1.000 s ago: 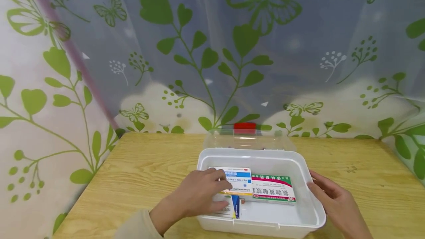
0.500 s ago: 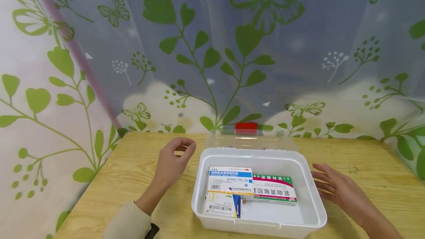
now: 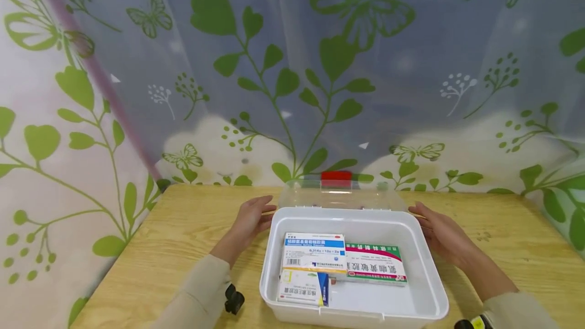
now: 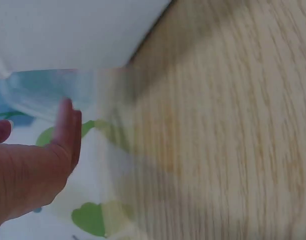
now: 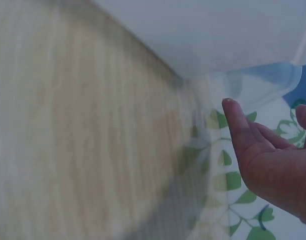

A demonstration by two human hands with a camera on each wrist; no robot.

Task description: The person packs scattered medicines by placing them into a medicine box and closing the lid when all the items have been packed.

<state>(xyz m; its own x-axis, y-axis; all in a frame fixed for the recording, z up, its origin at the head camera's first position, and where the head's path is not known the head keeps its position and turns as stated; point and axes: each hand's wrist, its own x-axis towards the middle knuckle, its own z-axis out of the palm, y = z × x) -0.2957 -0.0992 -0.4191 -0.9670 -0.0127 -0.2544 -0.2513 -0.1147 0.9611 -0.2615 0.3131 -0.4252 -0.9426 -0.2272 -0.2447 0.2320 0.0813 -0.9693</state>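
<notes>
A white plastic storage box (image 3: 379, 303) stands on the table, its clear lid (image 3: 299, 196) with a red latch (image 3: 336, 178) swung back behind it. Inside lie a blue-and-white medicine box (image 3: 315, 253), a smaller white medicine box (image 3: 299, 288) with a blue end, and a green-and-red medicine box (image 3: 377, 264). My left hand (image 3: 249, 222) is by the storage box's back left corner, fingers fairly straight and holding nothing. By the back right corner is my right hand (image 3: 441, 230), its fingers extended toward the lid side. Whether either hand touches the box, I cannot tell.
The wooden table (image 3: 205, 207) runs back to a patterned curtain (image 3: 247, 90) with green leaves and butterflies. The raised lid fills the space between the storage box and the curtain.
My left hand has come out of the storage box, leaving the medicine boxes inside, and moved to its back left corner. My right hand has shifted farther back along the right side.
</notes>
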